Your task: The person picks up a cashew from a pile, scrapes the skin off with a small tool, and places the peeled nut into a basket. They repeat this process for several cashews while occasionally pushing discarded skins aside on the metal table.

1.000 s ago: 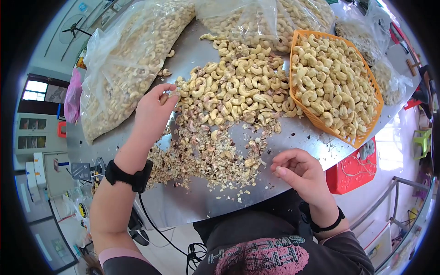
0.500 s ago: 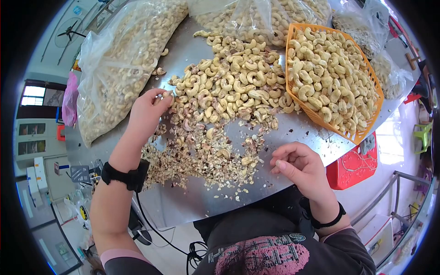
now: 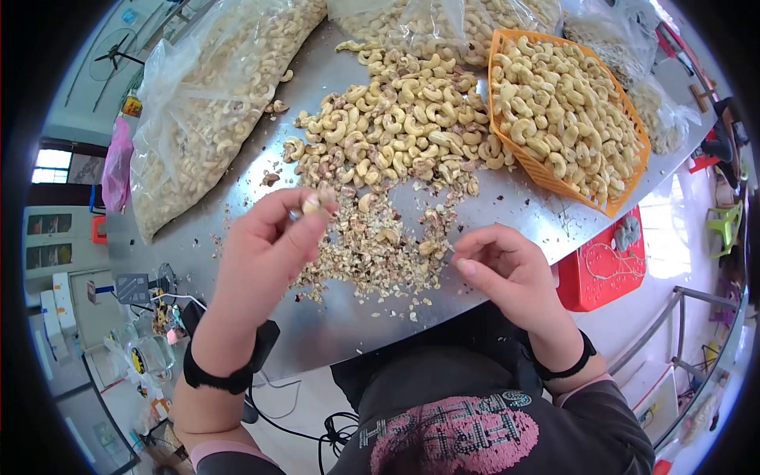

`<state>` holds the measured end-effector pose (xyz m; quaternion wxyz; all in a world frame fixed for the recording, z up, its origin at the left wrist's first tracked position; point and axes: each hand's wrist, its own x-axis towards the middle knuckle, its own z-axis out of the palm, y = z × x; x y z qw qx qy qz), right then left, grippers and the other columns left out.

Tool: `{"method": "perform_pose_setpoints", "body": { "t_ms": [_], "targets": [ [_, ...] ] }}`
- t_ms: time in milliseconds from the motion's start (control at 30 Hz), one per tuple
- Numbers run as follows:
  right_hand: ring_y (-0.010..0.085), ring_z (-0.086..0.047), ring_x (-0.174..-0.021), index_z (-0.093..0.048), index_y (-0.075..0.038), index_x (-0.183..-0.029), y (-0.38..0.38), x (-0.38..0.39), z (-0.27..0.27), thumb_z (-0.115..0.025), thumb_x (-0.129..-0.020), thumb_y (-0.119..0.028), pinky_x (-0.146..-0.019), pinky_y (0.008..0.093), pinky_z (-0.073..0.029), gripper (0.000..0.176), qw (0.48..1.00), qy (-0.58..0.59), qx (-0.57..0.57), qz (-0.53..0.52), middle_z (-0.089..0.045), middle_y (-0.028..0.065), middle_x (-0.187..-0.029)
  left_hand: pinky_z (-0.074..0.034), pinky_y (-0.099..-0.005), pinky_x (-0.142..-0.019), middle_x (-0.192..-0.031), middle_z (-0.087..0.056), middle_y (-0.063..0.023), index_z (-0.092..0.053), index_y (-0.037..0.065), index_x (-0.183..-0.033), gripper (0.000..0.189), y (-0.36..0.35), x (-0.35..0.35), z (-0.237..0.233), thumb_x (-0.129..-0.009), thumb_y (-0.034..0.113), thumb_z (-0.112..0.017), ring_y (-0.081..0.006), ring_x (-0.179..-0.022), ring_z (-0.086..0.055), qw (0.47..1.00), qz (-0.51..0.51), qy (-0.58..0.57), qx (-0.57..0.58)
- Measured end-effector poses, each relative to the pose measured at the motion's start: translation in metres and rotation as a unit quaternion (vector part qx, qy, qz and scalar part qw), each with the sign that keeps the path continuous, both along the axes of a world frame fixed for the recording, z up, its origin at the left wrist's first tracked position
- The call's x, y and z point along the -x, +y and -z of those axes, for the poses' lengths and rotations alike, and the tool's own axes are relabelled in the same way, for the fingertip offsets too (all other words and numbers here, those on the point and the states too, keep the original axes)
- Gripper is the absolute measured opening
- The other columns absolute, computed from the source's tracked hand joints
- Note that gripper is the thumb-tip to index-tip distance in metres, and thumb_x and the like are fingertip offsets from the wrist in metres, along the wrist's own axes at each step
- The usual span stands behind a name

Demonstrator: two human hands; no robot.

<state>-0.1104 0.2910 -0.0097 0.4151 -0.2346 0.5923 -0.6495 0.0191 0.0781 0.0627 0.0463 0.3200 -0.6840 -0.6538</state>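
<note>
My left hand (image 3: 269,241) pinches a pale cashew (image 3: 312,204) between thumb and fingers, just above the nut pile. My right hand (image 3: 507,273) hovers at the right edge of the crumbs, its fingers loosely bent and the thumb apart from them. I make out nothing held in it. Between and beyond the hands lies a heap of whole cashews (image 3: 396,123), some with reddish-brown skin. Nearer to me are broken nut bits and skin flakes (image 3: 368,265), spread over the metal table (image 3: 340,336).
An orange plastic basket (image 3: 522,154) full of cashews stands at the right. Clear bags of cashews lie at the left (image 3: 198,119) and at the back (image 3: 443,24). A red stool (image 3: 582,281) is beside the table's right edge. A black cable (image 3: 336,434) hangs below.
My left hand has drawn back from the heap's left edge toward me and right, now with a cashew plainly in its fingertips. My right hand has moved slightly left and up.
</note>
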Motion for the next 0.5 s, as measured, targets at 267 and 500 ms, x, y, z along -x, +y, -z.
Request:
{"method": "perform_pose_setpoints", "body": {
  "t_ms": [267, 500],
  "targets": [
    [0.0074, -0.051, -0.069, -0.052, -0.002, -0.1, -0.019, -0.042, -0.021, -0.06, -0.077, -0.012, -0.064, 0.0214, -0.043, 0.026, 0.994, 0.03, 0.077, -0.076, -0.055, 0.0031, -0.083, -0.037, -0.0188, -0.047, -0.075, -0.054, -0.0018, -0.057, 0.004, -0.094, 0.023, 0.049, -0.023, 0.006, -0.072, 0.008, -0.064, -0.0049, -0.057, -0.047, 0.965, 0.081, 0.055, 0.245],
    [0.0062, -0.052, -0.08, -0.048, 0.001, -0.105, -0.022, -0.058, -0.031, -0.054, -0.083, -0.013, -0.068, 0.0194, -0.043, 0.027, 0.967, -0.213, 0.132, -0.042, -0.055, 0.0027, -0.092, -0.037, -0.0227, -0.043, -0.063, -0.05, -0.0043, -0.06, 0.007, -0.097, 0.034, 0.062, -0.029, 0.014, -0.064, 0.005, -0.068, -0.0128, -0.049, -0.047, 0.883, 0.116, 0.15, 0.429]
  ]
}}
